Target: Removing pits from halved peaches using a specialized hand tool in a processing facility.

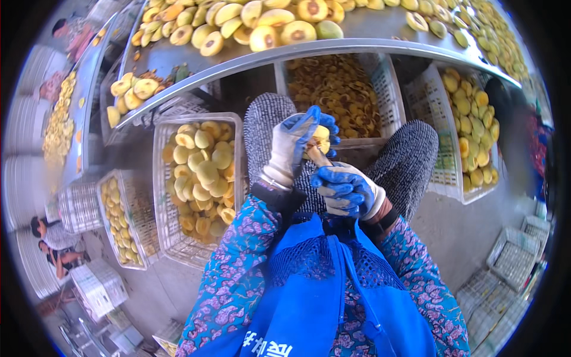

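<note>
Gloved in blue and white, my left hand [290, 140] holds a yellow peach piece [322, 136] above my lap, its fingers wrapped behind the fruit. My right hand [350, 189], in a matching glove, is closed around a short hand tool [318, 157]. The tool's pale brown shaft points up to the peach and its end meets the cut flesh; the exact shape of that tip is hidden. Beyond my hands, between my knees, a plastic crate [392, 96] holds peach pits and brown-yellow scraps [334, 98].
A metal-edged table [374, 44] crosses ahead, bearing many halved peaches [276, 22]. To my left stands a white crate [160, 178] of peach halves; another peach-filled crate [435, 134] is at my right. People [58, 241] are at far left, with stacked crates [98, 285] below.
</note>
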Tool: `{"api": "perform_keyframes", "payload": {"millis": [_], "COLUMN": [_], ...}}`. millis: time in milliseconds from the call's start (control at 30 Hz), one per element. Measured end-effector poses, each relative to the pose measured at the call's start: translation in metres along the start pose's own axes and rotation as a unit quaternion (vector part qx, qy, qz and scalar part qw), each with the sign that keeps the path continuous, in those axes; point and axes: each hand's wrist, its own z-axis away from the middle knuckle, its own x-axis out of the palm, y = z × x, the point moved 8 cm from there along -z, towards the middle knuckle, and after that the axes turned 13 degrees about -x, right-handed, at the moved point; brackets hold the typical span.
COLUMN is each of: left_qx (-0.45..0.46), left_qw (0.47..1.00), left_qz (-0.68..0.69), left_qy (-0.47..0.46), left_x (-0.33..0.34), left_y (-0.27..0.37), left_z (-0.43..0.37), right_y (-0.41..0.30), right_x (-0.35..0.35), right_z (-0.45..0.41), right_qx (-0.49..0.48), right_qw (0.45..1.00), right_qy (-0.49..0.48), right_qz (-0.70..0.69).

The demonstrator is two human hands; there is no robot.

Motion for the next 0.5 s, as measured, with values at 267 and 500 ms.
{"api": "perform_keyframes", "payload": {"millis": [267,500], "left_qx": [0.245,0.244], "left_qw": [0.954,0.829], "left_qz": [0.148,-0.214], "left_qy": [0.089,0.455], "left_x": [-0.026,-0.158], "left_y": [0.074,0.122], "left_z": [0.024,0.156], "right_y": [-0.045,-0.109], "right_x": [0.011,-0.083], "right_z": [-0.005,-0.012], "right_qx": [-0.138,0.000], "right_qw": [0.989,0.408], "right_qy": [-0.011,0.284], "right_qz": [0.060,0.868]}}
